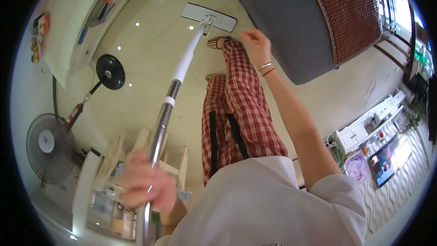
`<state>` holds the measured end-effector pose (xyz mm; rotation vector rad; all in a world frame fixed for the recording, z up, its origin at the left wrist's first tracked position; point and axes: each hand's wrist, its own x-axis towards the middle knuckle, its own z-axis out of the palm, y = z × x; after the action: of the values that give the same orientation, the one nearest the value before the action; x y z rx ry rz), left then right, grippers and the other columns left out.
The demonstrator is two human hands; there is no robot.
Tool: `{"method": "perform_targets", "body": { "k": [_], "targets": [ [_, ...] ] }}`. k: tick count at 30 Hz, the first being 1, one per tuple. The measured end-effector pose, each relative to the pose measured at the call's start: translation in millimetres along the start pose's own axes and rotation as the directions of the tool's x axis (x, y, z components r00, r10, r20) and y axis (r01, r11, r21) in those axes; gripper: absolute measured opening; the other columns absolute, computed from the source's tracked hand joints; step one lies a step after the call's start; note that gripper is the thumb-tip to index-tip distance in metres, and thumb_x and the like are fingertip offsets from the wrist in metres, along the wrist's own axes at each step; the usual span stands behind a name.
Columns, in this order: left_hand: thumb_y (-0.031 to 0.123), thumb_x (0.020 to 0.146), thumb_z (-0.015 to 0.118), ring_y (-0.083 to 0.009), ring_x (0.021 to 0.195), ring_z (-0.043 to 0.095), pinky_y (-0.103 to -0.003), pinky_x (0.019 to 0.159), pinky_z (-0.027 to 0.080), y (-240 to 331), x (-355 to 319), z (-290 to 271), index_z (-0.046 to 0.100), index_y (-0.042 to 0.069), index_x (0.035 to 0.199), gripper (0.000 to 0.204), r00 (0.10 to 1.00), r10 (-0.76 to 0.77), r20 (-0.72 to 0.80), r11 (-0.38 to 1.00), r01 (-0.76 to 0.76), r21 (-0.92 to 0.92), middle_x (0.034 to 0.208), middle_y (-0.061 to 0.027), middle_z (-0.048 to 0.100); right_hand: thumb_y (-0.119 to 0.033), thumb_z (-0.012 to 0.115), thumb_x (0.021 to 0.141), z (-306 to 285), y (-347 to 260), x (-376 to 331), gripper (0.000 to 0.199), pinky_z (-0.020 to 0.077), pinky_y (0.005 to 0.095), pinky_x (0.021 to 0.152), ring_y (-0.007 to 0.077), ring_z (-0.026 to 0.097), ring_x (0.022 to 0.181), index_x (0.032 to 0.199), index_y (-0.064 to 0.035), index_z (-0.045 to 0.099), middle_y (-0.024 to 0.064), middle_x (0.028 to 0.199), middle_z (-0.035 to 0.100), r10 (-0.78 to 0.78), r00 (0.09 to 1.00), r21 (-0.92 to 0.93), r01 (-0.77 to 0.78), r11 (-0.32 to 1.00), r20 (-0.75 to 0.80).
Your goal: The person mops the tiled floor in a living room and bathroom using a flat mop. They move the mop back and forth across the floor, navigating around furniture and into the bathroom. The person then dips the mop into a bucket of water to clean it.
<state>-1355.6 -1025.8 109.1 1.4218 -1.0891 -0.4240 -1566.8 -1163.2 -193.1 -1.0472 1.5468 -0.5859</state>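
My left hand point(149, 183), smeared by motion, is wrapped round the silver pole of a flat mop point(183, 66). The pole runs up and away to a white upper section. At its far end a white rectangular mop head point(219, 19) lies flat on the pale tiled floor, just beyond my feet. My right hand point(256, 45) is off the mop, held out over the floor beside the grey sofa side. Its fingers are curled in, and no object shows in them. A silver bangle and a red cord circle that wrist.
On the right stands a grey sofa point(291, 32) with a brown woven mat point(348, 18). To the left is a standing fan point(50, 148) with a round black base point(110, 72). A white cabinet point(82, 23) with open shelves stands at the far left; pale chairs point(119, 155) stand near left.
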Motion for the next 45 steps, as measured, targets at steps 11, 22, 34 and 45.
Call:
{"method": "perform_targets", "body": {
  "k": [11, 22, 34, 45],
  "targets": [
    [0.015, 0.079, 0.071, -0.0313, 0.132, 0.038, -0.047, 0.109, 0.032, -140.1, -18.4, 47.0, 0.038, 0.013, 0.136, 0.066, 0.788, -0.442, 0.429, 0.895, 0.417, 0.156, 0.142, -0.0154, 0.039, -0.022, 0.065, 0.092, -16.2, 30.1, 30.7, 0.020, 0.0535, 0.0307, 0.068, 0.0131, 0.062, 0.077, 0.098, -0.0028, 0.066, 0.0049, 0.087, 0.066, 0.408, 0.913, 0.714, -0.278, 0.642, -0.012],
    [0.006, 0.087, 0.066, -0.0188, 0.109, 0.058, -0.026, 0.086, 0.050, -268.8, -53.8, 58.8, 0.029, 0.015, 0.148, 0.072, 0.448, -0.795, 0.409, 0.457, 0.886, -0.081, 0.148, -0.0106, 0.035, -0.026, 0.059, 0.095, -20.0, 54.6, 43.5, 0.027, 0.0538, 0.0363, 0.080, 0.0180, 0.062, 0.088, 0.107, -0.0021, 0.062, 0.0065, 0.096, 0.065, 0.373, 0.925, 0.867, -0.242, 0.436, 0.071],
    [0.023, 0.098, 0.051, -0.0189, 0.107, 0.061, -0.029, 0.087, 0.050, -325.6, -78.9, 103.0, 0.047, 0.006, 0.135, 0.042, 0.021, -0.903, 0.428, 0.113, 0.975, 0.191, 0.130, -0.0102, 0.055, -0.023, 0.057, 0.097, -66.4, 80.3, 97.7, 0.025, 0.0515, 0.0378, 0.085, 0.0186, 0.061, 0.090, 0.111, -0.0031, 0.061, 0.0061, 0.099, 0.065, 0.389, 0.920, 0.890, -0.223, 0.398, 0.056],
    [0.050, 0.101, 0.034, -0.0191, 0.137, 0.035, -0.036, 0.112, 0.025, -259.5, -82.9, 346.7, 0.035, 0.007, 0.146, 0.061, 0.331, -0.704, 0.628, -0.155, 0.792, -0.591, 0.149, -0.0074, 0.038, -0.017, 0.066, 0.091, -105.0, 80.7, 154.0, 0.019, 0.0545, 0.0324, 0.069, 0.0152, 0.062, 0.076, 0.103, -0.0017, 0.068, 0.0056, 0.089, 0.067, 0.377, 0.912, 0.803, -0.100, 0.587, -0.162]
  ]
}}
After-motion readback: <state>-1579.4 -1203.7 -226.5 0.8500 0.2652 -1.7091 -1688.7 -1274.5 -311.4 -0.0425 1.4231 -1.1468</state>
